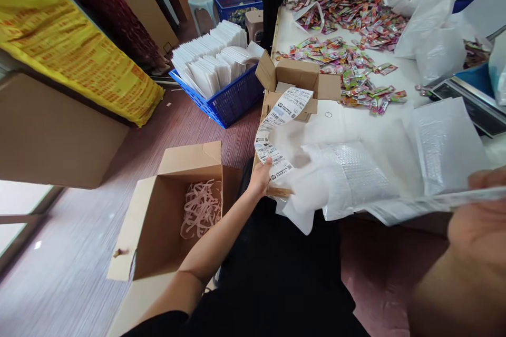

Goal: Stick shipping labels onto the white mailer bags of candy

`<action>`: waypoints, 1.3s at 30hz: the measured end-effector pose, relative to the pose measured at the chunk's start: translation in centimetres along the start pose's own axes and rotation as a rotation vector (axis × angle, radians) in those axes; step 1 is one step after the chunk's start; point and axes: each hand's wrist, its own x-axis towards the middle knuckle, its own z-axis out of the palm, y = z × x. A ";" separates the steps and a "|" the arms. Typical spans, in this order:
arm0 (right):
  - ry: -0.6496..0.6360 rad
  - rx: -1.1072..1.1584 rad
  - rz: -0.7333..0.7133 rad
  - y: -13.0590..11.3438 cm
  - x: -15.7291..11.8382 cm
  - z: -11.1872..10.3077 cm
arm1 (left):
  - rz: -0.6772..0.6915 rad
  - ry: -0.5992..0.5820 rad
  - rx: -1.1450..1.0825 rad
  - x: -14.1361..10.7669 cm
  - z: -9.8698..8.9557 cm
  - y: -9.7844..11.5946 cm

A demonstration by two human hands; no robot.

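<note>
My left hand (pixel 260 178) is closed on a long curling strip of printed shipping labels (pixel 285 108) at the table's near left corner. The strip's far end reaches over a small open cardboard box (pixel 296 71). Beneath that hand is a brown strip (pixel 280 191). White bubble mailers (pixel 353 168) lie to its right, overlapping the front edge, some with crumpled film. My right hand (pixel 474 231), blurred at the right border, has its fingers around a thin whitish edge; what that edge belongs to is unclear. Another bubble mailer (pixel 443 142) lies just beyond it.
Heaps of small colourful packets (pixel 351 2) cover the table's far part. White bags and a dark-framed device (pixel 466 102) stand at the right. On the floor are a blue basket (pixel 221 108) of white mailers, an open carton (pixel 158 221) with paper strips, and a yellow sack (pixel 79 47).
</note>
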 end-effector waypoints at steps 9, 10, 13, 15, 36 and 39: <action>-0.295 -0.402 -0.139 11.6 0.9 8.1 | -0.014 -0.169 0.393 -0.1 -1.6 -1.0; -0.293 -0.436 -0.223 11.8 0.0 8.2 | -0.016 -0.173 0.392 -0.2 -1.6 -1.0; -0.460 -0.433 -0.365 11.4 -1.9 8.2 | -0.008 -0.162 0.406 -0.1 -1.6 -1.1; -0.612 -0.487 -0.399 11.2 -2.5 8.5 | 0.009 -0.162 0.423 -0.1 -1.5 -1.0; -0.437 -0.766 0.490 15.9 1.6 5.0 | 0.092 -0.301 0.306 -0.2 -2.1 -1.2; -0.368 -0.541 0.600 17.1 1.9 4.3 | 0.089 -0.294 0.296 -0.1 -2.1 -1.3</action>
